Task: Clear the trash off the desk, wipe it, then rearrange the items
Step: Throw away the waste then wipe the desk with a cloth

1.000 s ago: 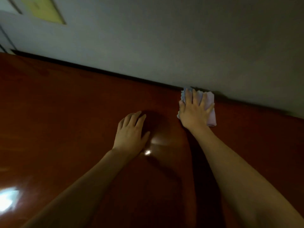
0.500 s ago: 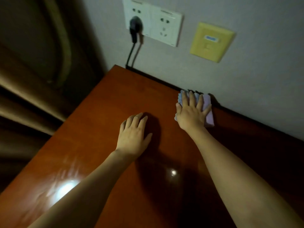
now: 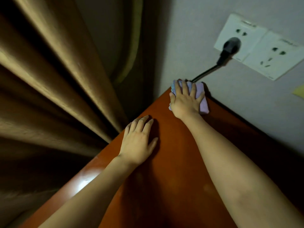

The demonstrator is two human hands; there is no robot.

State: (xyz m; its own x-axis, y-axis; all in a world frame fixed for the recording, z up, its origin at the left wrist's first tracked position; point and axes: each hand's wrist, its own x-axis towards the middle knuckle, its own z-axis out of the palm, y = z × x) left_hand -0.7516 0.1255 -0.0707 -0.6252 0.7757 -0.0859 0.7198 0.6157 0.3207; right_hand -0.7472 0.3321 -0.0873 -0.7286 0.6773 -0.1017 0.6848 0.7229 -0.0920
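A folded lilac cloth [image 3: 203, 102] lies at the far left corner of the reddish-brown desk [image 3: 172, 186], right against the wall. My right hand [image 3: 185, 100] presses flat on the cloth with fingers spread and straight. My left hand [image 3: 138, 142] rests flat on the bare desk top near its left edge, fingers straight, holding nothing. Most of the cloth is hidden under my right hand.
A white double socket [image 3: 256, 46] on the wall holds a black plug [image 3: 229, 48] whose cable [image 3: 205, 73] runs down behind the desk corner. Brown curtain folds [image 3: 57, 83] hang left of the desk. A yellow plate [image 3: 299, 92] shows at the right edge.
My right hand has slid the cloth leftward along the wall to the desk's far left corner. My left hand moved left with it, staying flat on the desk.
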